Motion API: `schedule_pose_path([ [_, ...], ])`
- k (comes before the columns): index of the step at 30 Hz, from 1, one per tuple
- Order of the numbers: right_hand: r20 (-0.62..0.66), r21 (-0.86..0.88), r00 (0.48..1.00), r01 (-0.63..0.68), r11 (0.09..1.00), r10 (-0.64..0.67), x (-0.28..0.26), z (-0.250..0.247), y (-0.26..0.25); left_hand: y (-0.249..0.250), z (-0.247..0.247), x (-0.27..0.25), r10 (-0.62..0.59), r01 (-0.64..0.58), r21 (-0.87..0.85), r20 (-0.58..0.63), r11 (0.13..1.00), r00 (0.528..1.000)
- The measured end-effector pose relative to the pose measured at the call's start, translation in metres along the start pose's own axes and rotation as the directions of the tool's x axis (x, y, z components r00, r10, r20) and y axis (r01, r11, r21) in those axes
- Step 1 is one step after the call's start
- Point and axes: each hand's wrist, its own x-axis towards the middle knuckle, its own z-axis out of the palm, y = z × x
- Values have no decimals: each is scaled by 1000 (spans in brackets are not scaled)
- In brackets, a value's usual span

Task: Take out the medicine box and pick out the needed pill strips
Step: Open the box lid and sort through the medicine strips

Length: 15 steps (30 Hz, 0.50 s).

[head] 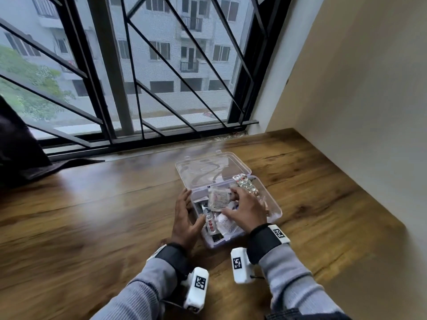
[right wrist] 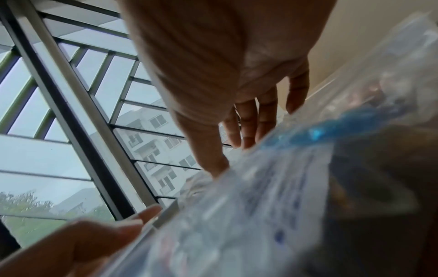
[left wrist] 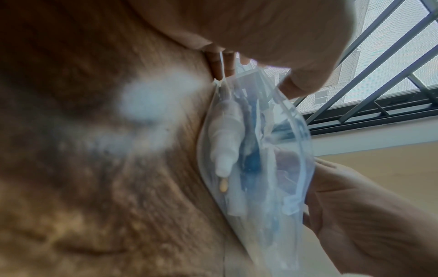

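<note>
The clear plastic medicine box [head: 275, 204] lies open on the wooden surface, its lid [head: 212, 168] folded back toward the window. Inside are several packets, a white sachet [head: 218, 197] and a silver pill strip [head: 248, 185] at the far right corner. My left hand [head: 193, 207] holds the box's left wall, fingers outside and thumb over the front rim. My right hand [head: 231, 202] is spread over the contents, fingertips touching the packets, holding nothing. The left wrist view shows the box [left wrist: 255, 150] between my fingers and thumb. The right wrist view shows straight fingers [right wrist: 246, 127] over blurred packets.
The wooden surface [head: 104, 215] runs to a barred window [head: 138, 88] at the back and a cream wall [head: 358, 112] on the right. A dark cloth [head: 20, 153] lies at the far left.
</note>
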Motion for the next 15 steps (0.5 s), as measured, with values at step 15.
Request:
schedule_pose_path([
  [15,85,181,991,90,979,-107,12,-31,30,-4,1,1,8,-8,-10,-14,1000,1000],
])
